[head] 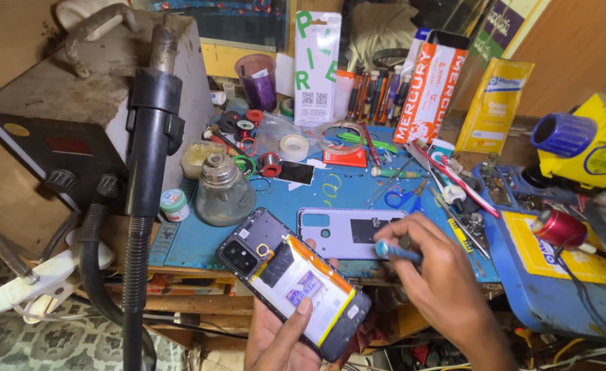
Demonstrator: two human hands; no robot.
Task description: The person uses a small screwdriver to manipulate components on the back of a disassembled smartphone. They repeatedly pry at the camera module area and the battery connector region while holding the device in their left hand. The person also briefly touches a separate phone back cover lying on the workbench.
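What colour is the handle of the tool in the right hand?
Blue handle, gripped by the right hand; head view.

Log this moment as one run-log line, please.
left hand: holds opened phone | right hand: holds blue-handled tool | back cover: on blue mat

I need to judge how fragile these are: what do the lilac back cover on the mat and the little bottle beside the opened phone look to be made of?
The back cover looks like thin moulded plastic, matte lilac with clean camera cut-outs. The bottle looks like clear glass, since the mat shows through it, with a dull, worn metal cap. The opened phone rests in the left hand.
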